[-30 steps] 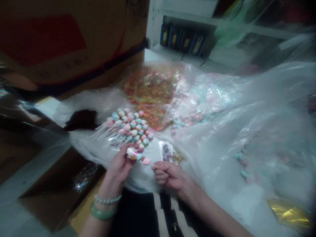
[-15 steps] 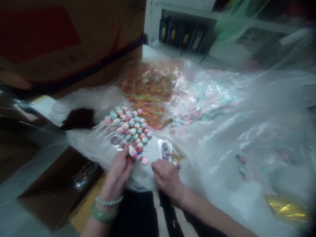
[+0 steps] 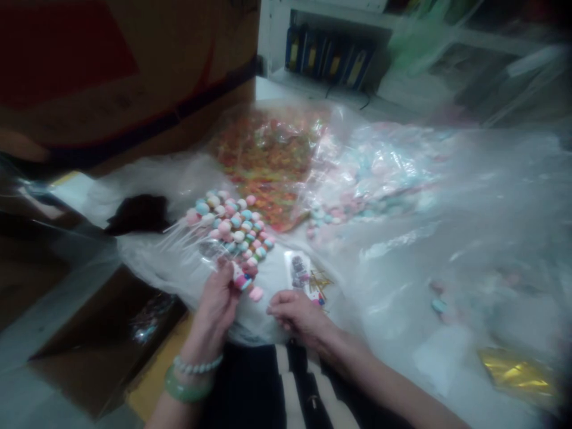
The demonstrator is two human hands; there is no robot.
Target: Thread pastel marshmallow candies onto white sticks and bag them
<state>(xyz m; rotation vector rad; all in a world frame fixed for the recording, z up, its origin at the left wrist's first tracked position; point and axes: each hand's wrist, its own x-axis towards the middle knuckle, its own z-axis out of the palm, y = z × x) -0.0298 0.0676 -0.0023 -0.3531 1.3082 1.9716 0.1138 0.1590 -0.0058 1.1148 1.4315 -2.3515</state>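
My left hand (image 3: pixel 222 295) is closed on a small decorated candy stick (image 3: pixel 243 280), white, pink and blue, with a pink piece at its right end. To the right, my right hand (image 3: pixel 292 313) has its fingertips pinched together; anything between them is too small to make out. Beyond my left hand lies a pile of candy skewers (image 3: pixel 236 223) in pink, blue and white, their white sticks pointing left. A printed card (image 3: pixel 297 269) and gold twist ties (image 3: pixel 319 283) lie just past my right hand.
Clear bags of orange-red candies (image 3: pixel 268 155) and pastel candies (image 3: pixel 375 161) lie behind. A large cardboard box (image 3: pixel 179 71) stands at back left, an open box (image 3: pixel 102 339) at lower left. Gold foil (image 3: pixel 516 372) lies at lower right, and blue binders (image 3: pixel 328 59) fill a shelf.
My right hand has shifted slightly left, its fingers now pointing more toward the pink end of the held piece. My left hand has barely moved and keeps its hold.
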